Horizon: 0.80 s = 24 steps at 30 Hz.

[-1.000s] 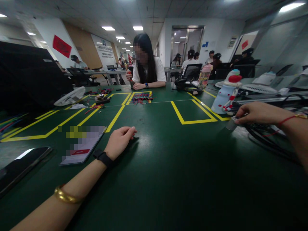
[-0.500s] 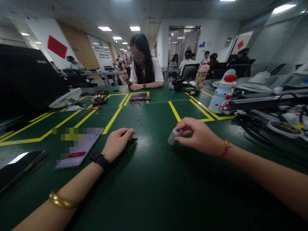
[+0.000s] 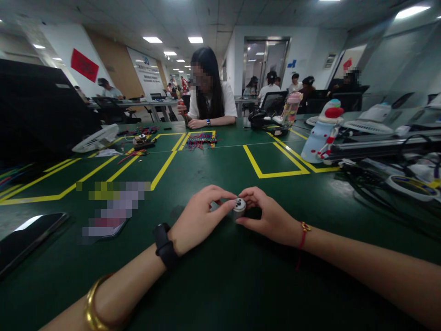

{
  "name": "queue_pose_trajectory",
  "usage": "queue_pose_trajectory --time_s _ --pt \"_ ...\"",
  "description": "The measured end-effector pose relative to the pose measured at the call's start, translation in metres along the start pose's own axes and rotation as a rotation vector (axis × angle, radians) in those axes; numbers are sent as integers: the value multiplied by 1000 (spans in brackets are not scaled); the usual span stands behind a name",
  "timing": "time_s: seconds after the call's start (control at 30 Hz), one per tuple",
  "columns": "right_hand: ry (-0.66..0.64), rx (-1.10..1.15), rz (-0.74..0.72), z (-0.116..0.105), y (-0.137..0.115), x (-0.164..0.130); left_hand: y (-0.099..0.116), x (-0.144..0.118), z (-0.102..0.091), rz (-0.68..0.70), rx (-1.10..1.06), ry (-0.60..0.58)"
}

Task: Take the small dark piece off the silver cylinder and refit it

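Observation:
Between my two hands is a small grey cylindrical motor (image 3: 239,210), tilted so that its round end with dark holes faces up toward me. My left hand (image 3: 201,216) reaches in from the left, its thumb and fingertips pinching the motor's side. From the right, my right hand (image 3: 267,211) curls round the motor, the fingers at its far side and the thumb low at its near side. Some of the fingertips are hidden behind the motor. Below both hands lies the dark green tabletop (image 3: 213,285).
Left of my hands lie a blurred-out phone (image 3: 120,225) and a dark phone (image 3: 31,239). Wires (image 3: 200,140) lie farther back, before a seated person (image 3: 213,101). To the right are a light-blue bottle (image 3: 317,142) and tangled black cables (image 3: 365,184).
My left hand has moved right and taken hold of the motor. My right hand has shifted slightly left and down with it, and the motor's holed end now shows.

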State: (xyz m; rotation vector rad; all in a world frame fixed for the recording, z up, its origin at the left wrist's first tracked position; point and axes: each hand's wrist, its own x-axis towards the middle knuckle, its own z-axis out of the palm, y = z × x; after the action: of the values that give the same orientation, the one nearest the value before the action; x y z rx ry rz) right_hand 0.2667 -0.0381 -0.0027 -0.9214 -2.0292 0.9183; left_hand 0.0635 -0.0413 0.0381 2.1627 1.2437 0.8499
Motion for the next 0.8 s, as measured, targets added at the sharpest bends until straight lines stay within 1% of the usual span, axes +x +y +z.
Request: queue_pose_trajectory --time_s 0.1,0.23,0.3,0.37,0.43,0.47,0.53,0.63,0.7,0.8 --pt "-13 8 -6 0 -1 1 11 2 6 -6 9 14" --pt "-26 -34 -9 -1 -4 3 13 5 7 27 9 39" --pt "-34 -73 -18 -2 -5 2 14 5 5 40 7 72" --pt "-14 -130 -24 -2 -5 2 14 5 1 29 -1 123" --pt "36 -182 -15 -2 -6 1 9 3 -1 -5 7 138" --pt "62 -201 -9 -2 -6 0 5 2 -2 -21 22 121" --pt "90 -220 2 -3 -6 0 -4 -1 0 -44 70 44" --pt "89 -220 4 -4 -8 -1 -16 -6 10 -49 160 -48" --pt "72 -218 -1 -4 -8 -1 -20 -8 17 -36 231 -52" --pt "58 -233 -18 -3 -9 -2 -21 -8 23 -16 299 -28"
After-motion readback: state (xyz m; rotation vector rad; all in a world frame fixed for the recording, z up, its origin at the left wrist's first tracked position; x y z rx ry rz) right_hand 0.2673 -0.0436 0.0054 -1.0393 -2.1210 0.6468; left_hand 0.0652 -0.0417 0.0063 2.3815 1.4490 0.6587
